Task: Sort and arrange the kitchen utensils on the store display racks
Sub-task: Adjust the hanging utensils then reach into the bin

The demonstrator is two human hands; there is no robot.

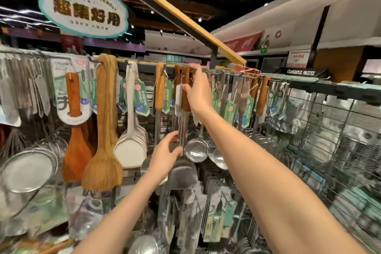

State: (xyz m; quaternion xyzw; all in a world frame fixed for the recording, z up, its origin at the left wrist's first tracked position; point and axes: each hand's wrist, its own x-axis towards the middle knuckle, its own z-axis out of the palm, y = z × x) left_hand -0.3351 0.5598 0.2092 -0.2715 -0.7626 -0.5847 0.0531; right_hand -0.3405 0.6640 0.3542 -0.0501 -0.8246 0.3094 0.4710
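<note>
A steel spatula (182, 173) with a dark wooden handle hangs from a hook on the top rail (144, 63) of the display rack. My right hand (198, 94) is raised to the hook and pinches the top of that wooden handle beside its white tag. My left hand (165, 155) grips the spatula's metal shaft lower down, just above the blade. Beside it hang other wood-handled steel utensils, among them a perforated skimmer (193, 151) and ladles (218, 156).
To the left hang light wooden spatulas (104, 130), a white rice paddle (132, 146), a carded orange-brown spatula (74, 130) and round mesh strainers (28, 169). A wire grid panel (321, 140) with steel wares runs to the right. Packaged goods fill the lower shelf.
</note>
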